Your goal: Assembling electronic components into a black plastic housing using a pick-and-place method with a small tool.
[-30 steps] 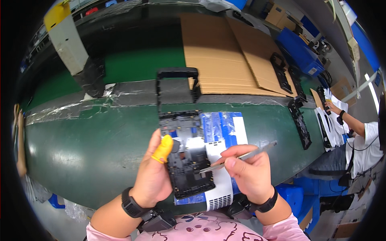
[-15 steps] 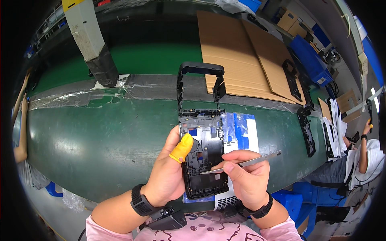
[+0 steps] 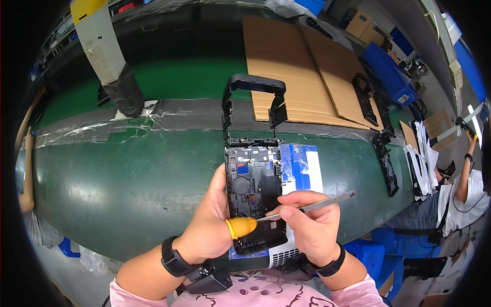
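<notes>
- The left hand (image 3: 207, 233) grips the left edge of a black plastic rectangular device frame (image 3: 255, 197), fingers wrapped behind it; the thumb, capped with a yellow rubber finger cot (image 3: 240, 226), presses on the frame's lower front face.
- The right hand (image 3: 312, 230) is pinched closed on a slim flat metal tool (image 3: 312, 207), held between thumb and fingers.
- The tool's tip rests on the frame's inner surface, just beside the yellow cot; its other end points up and right, clear of the hand.
- The frame is held upright above the green conveyor belt (image 3: 128, 189), near the person's chest, and partly covers a blue-and-white flat package (image 3: 302, 169) behind it.
- A black plastic U-shaped bracket (image 3: 253, 100) sits just beyond the frame's top edge.
- Flat brown cardboard sheets (image 3: 302, 71) lie farther back on the belt.
- Each wrist carries a black band.
- Another person's arm (image 3: 468, 171) appears at the right rim, well apart.
</notes>
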`<action>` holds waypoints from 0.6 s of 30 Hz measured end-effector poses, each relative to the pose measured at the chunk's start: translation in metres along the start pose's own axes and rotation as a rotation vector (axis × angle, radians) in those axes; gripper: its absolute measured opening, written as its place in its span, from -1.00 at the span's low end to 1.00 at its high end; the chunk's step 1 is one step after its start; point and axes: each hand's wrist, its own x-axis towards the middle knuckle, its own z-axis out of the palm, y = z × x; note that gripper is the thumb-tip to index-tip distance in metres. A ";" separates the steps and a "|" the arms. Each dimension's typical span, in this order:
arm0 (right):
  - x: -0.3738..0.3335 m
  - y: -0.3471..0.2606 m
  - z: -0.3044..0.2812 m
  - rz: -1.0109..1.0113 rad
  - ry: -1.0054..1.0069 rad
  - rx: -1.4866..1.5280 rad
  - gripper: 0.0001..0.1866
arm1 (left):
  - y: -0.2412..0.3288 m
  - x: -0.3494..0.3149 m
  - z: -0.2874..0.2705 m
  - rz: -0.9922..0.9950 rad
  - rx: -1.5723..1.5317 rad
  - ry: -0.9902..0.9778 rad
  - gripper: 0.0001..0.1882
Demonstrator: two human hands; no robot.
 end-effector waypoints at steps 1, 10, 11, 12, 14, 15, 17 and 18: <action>-0.001 -0.002 -0.001 -0.014 0.019 -0.019 -0.80 | -0.001 -0.001 0.001 -0.002 0.021 -0.025 -0.08; 0.035 0.001 -0.061 0.009 0.252 -0.131 -0.85 | 0.006 0.004 0.005 0.073 0.007 0.021 -0.10; 0.039 0.007 -0.067 0.018 0.230 -0.110 -0.84 | 0.007 0.006 0.005 0.064 -0.032 0.057 -0.15; 0.041 0.011 -0.071 0.018 0.228 -0.110 -0.84 | 0.008 0.005 0.004 0.060 -0.070 0.101 -0.19; 0.044 0.016 -0.076 0.032 0.205 -0.122 -0.84 | 0.005 0.007 0.000 0.106 -0.016 0.115 -0.38; 0.044 0.016 -0.074 0.036 0.223 -0.111 -0.86 | 0.005 0.008 0.000 0.105 -0.047 0.169 -0.45; 0.045 0.016 -0.074 0.053 0.218 -0.109 -0.86 | 0.004 0.009 0.002 0.131 -0.029 0.238 -0.63; 0.045 0.015 -0.075 0.063 0.216 -0.109 -0.87 | 0.004 0.009 0.003 0.130 -0.028 0.237 -0.63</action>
